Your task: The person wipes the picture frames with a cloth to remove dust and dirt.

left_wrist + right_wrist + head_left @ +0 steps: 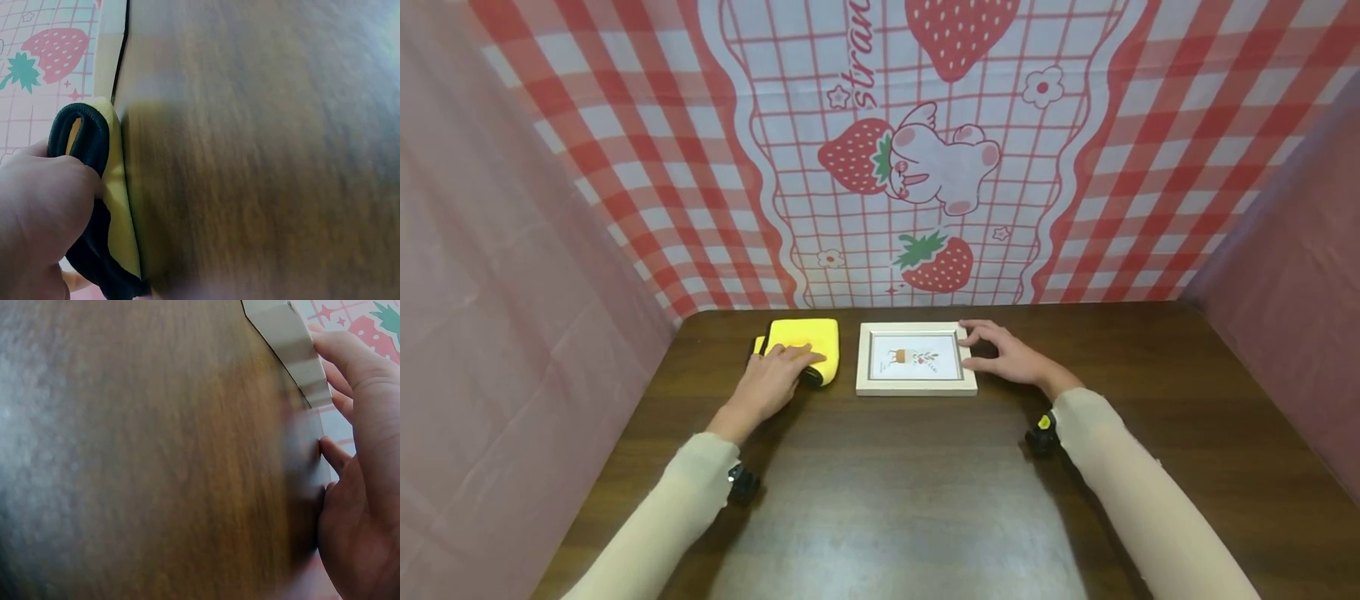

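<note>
On the left, a folded yellow cloth (820, 333) with dark edging lies on the table. My left hand (772, 379) rests over its near left part, fingers reaching across the top. The left wrist view shows the hand (44, 219) against the dark edging of the cloth (125, 231); part of the fingers is hidden there. To the right of the cloth lies a cream picture frame (917, 388), picture side up. My right hand (1015, 358) touches its right side with thumb and fingers apart. In the right wrist view, a finger of the right hand (369, 469) meets the picture frame's edge (287, 347).
The brown wooden table (880, 483) spreads towards me from both things. Behind it hangs a red-and-white checked strawberry curtain (925, 250), close to the frame and cloth. Pink fabric (497, 333) closes off the left side, and similar fabric stands at the right.
</note>
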`<action>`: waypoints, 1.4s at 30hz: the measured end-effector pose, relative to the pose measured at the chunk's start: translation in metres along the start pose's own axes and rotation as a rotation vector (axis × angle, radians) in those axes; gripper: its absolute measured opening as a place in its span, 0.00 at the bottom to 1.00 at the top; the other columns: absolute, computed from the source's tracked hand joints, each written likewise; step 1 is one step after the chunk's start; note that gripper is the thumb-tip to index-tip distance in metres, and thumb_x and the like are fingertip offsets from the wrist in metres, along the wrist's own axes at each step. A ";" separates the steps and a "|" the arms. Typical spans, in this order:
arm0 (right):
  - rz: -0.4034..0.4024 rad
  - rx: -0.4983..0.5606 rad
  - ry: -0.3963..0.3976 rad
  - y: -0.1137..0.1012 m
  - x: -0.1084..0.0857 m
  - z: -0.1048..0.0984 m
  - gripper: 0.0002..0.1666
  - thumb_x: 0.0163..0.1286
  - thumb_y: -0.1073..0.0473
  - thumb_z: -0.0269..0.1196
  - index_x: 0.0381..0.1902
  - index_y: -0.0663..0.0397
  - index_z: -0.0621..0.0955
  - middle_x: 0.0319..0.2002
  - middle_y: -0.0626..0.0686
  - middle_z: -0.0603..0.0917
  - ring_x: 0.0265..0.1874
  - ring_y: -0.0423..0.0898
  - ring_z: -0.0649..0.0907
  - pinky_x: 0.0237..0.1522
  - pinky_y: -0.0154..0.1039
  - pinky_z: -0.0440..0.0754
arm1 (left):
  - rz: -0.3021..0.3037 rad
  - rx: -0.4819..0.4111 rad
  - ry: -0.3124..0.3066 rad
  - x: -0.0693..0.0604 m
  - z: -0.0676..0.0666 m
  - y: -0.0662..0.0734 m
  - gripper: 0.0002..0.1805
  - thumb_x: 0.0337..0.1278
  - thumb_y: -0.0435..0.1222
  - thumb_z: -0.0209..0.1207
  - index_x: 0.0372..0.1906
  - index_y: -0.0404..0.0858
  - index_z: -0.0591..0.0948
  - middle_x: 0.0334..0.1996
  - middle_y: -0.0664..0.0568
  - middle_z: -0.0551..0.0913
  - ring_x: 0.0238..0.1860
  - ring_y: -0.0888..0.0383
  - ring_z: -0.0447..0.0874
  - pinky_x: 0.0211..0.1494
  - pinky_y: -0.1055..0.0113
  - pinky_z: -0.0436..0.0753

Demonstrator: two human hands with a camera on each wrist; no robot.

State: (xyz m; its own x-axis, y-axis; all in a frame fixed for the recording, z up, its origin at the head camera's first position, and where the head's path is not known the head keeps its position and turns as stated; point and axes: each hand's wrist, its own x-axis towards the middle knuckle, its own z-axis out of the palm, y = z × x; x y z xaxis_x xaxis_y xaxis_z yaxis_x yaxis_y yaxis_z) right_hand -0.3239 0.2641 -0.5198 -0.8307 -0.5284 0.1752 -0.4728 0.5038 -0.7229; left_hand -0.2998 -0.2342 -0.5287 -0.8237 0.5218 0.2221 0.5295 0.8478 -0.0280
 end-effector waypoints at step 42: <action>0.111 -0.034 -0.062 -0.039 -0.004 -0.007 0.20 0.80 0.56 0.71 0.65 0.52 0.83 0.89 0.65 0.64 0.89 0.70 0.60 0.86 0.80 0.50 | -0.027 -0.104 0.107 -0.020 -0.097 0.069 0.29 0.70 0.27 0.70 0.72 0.49 0.84 0.68 0.46 0.91 0.56 0.41 0.95 0.39 0.47 0.92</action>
State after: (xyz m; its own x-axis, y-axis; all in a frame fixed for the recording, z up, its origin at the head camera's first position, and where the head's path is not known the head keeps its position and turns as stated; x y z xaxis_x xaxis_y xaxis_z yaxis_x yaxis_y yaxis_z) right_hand -0.3046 0.2513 -0.4876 -0.8590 -0.5092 0.0531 -0.3900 0.5837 -0.7121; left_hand -0.2275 -0.1950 -0.4406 -0.8143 0.4815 0.3240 0.5304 0.8441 0.0787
